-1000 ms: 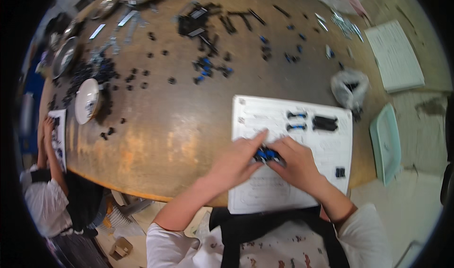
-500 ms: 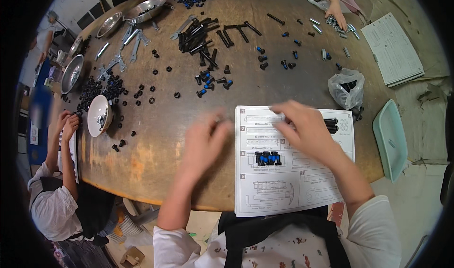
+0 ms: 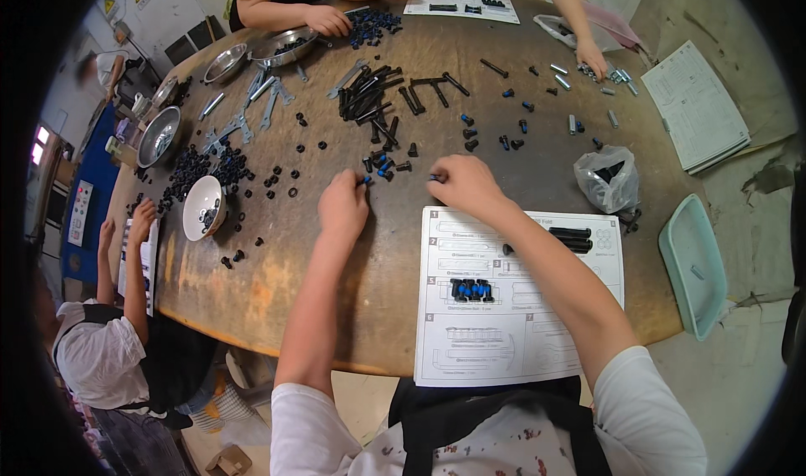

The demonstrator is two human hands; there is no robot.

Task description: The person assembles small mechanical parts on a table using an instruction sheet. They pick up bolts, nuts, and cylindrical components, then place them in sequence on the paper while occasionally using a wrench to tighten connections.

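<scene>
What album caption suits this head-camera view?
Right hand pinching a small bolt, left hand beside loose bolts, across a busy brown table.

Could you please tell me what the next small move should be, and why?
Probably bring the small dark bolt in the right hand over to the printed sheet: it appears pinched at the fingertips, and short black bolts with blue bands already lie grouped there.

Brn tbl (image 3: 243, 285): blk bolts (image 3: 367, 95), nuts (image 3: 181, 174), spanners (image 3: 269, 110), wht bowl (image 3: 194, 197), plastic bag (image 3: 602, 189), prtd sheets (image 3: 516, 358).
</scene>
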